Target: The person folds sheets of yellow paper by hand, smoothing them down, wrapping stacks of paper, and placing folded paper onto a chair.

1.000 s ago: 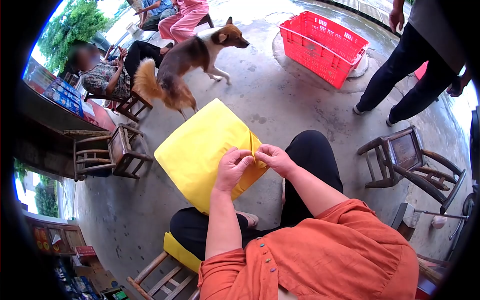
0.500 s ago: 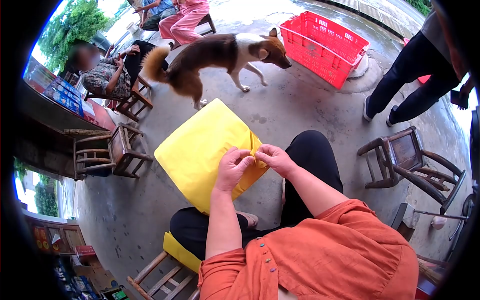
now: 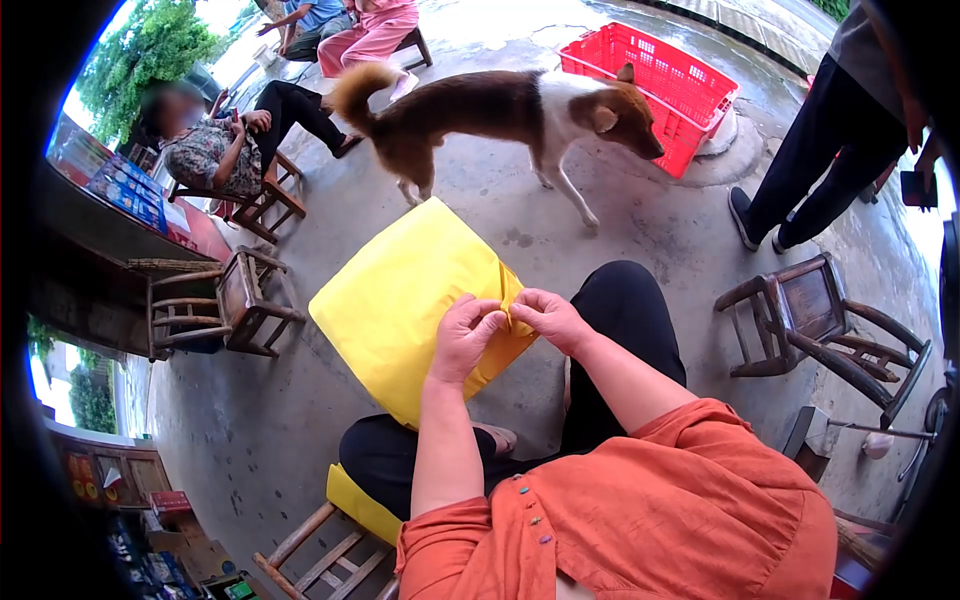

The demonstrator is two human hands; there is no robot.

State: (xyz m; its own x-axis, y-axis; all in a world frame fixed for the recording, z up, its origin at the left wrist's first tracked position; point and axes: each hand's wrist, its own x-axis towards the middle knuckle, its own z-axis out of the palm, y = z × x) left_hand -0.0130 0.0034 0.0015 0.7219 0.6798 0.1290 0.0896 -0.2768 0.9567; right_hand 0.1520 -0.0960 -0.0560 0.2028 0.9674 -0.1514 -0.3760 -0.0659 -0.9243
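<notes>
A brown-and-white dog (image 3: 490,108) partly hides a red plastic crate (image 3: 684,82).

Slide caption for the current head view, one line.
Left hand and right hand pinch a yellow piece of material near its edge; beyond, a dog and a red crate.

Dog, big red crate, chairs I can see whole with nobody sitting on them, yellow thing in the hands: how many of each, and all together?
Dog: 1
Big red crate: 1
Left chair and right chair: 2
Yellow thing in left hand and right hand: 1
Total: 5
</notes>
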